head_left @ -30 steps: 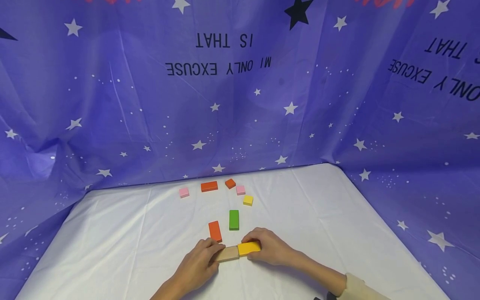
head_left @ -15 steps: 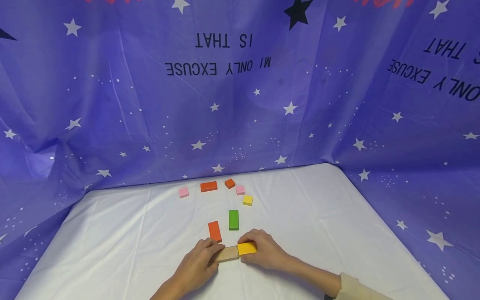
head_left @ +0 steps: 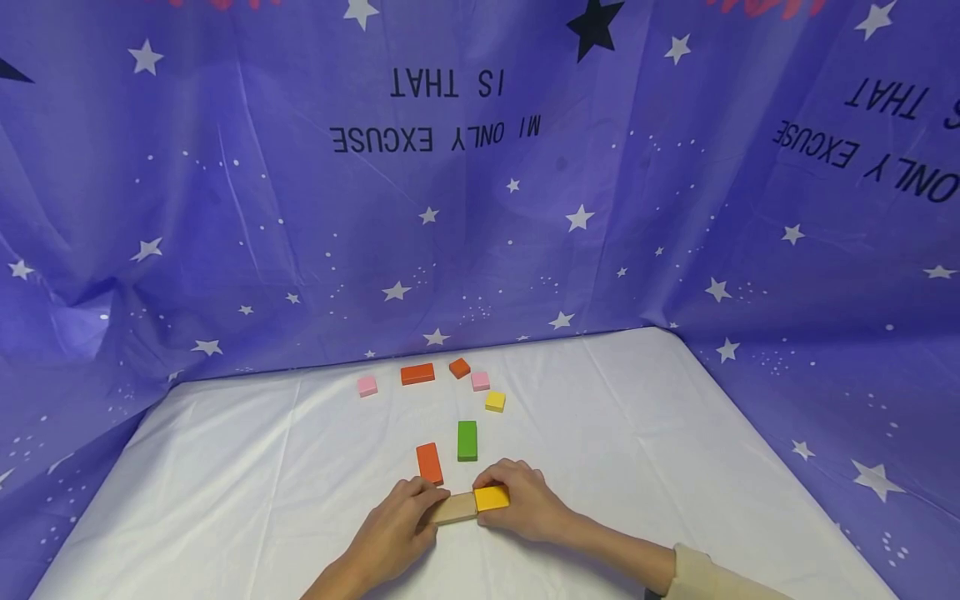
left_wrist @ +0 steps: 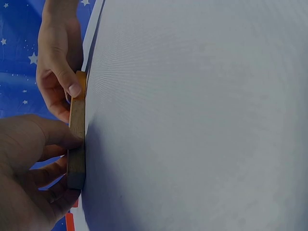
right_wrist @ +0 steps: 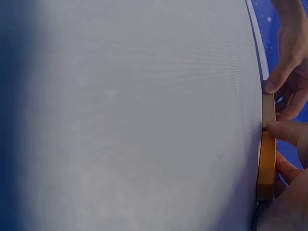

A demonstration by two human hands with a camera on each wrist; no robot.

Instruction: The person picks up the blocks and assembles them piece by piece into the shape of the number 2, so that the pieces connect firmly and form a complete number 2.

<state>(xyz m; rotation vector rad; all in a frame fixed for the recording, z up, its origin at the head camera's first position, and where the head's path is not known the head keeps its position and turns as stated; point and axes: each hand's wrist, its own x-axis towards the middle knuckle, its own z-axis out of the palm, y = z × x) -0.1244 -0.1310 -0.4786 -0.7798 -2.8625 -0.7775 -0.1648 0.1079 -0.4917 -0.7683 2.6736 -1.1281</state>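
Near the front of the white-covered table, a plain wooden block [head_left: 456, 508] lies end to end with a yellow block [head_left: 492, 498]. My left hand [head_left: 396, 527] grips the wooden block at its left part, thumb on the near side and fingers on the far side. With thumb and fingers, my right hand [head_left: 525, 502] pinches the yellow block across its long sides. In the left wrist view the wooden block [left_wrist: 77, 161] and the yellow block form one straight row. The right wrist view shows the yellow block [right_wrist: 266, 161] touching the wooden one.
Just beyond the hands lie a red block [head_left: 430, 463] and a green block [head_left: 467, 441]. Farther back are a small yellow block [head_left: 495, 402], two pink blocks [head_left: 367, 386], a long orange-red block [head_left: 417, 374] and a small one [head_left: 460, 367]. A purple starry cloth [head_left: 450, 250] hangs behind.
My right hand has slid slightly left along the yellow block, closer to where it meets the wooden block. My left hand and the other blocks have stayed in place.
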